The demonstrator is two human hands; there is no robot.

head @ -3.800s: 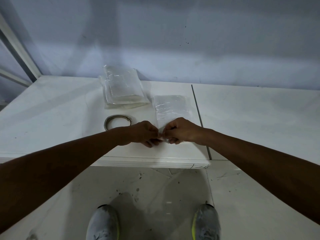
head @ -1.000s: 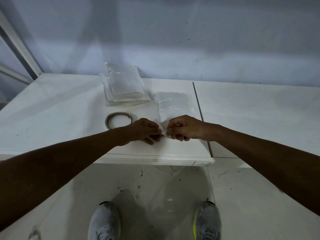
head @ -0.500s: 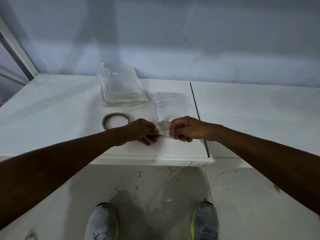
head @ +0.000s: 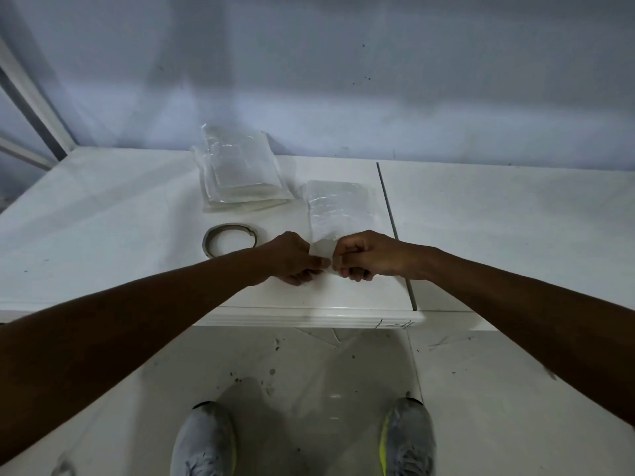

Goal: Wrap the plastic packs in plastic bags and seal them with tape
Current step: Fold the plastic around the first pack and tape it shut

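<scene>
While left hand (head: 292, 257) and right hand (head: 360, 255) pinch near end of bag (head: 338, 211), table edge (head: 309, 317) close, tape roll (head: 230, 238) leftward, bag clear, crinkled.

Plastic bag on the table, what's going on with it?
A person stands at a white table. The left-hand grip and the right-hand grip, close together, both pinch the near end of the plastic bag, which lies on the table. The tape roll lies untouched just left of the hands, and a stack of plastic packs sits behind it near the wall. No tape shows on the bag.
</scene>
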